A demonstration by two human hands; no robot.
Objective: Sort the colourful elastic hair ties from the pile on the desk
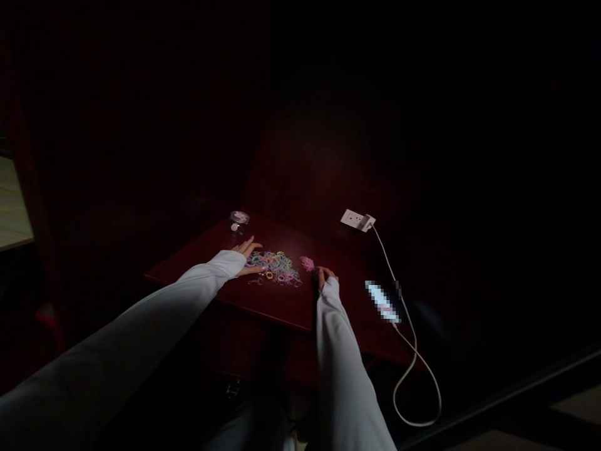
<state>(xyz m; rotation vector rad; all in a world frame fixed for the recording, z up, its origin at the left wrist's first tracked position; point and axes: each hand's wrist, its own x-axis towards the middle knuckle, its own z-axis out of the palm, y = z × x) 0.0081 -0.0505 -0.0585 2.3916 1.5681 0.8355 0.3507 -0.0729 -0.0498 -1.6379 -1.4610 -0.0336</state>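
A loose heap of small multicoloured elastic hair bands (275, 266) lies on the dark red tabletop (267, 313). My left hand (248, 254) rests at the heap's left edge, fingers stretched and thumb apart, touching the nearest bands. To the right of the heap sits a separate bunch of pink hair bands (307, 264). Just beside that bunch is my right hand (327, 275), its fingers curled together. Whatever is between those fingertips is too small and dark to make out. Long pale sleeves cover both arms to the wrists.
A clear round container (239, 217) with a light label stands at the back left. A white wall socket (352, 218) holds a charger, whose white cable (428, 363) loops down to a lit, blurred-out phone (382, 302) on the right. The surroundings are very dark.
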